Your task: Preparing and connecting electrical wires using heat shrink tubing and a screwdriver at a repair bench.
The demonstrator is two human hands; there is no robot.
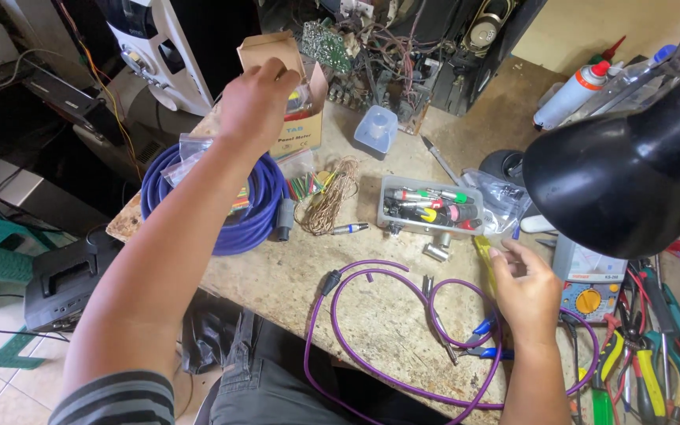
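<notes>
While the left hand (257, 102) reaches out to the open cardboard box (289, 86) at the far edge of the workbench (316, 275), its fingers curl loosely over the box's mouth; whether they grip anything cannot be told. The right hand (527, 291) hovers near a clear tray of connectors (430, 206), fingers lightly bent, thumb and forefinger close together. A purple cable (403, 330) loops across the bench between them, beside a coiled blue cable (253, 205).
</notes>
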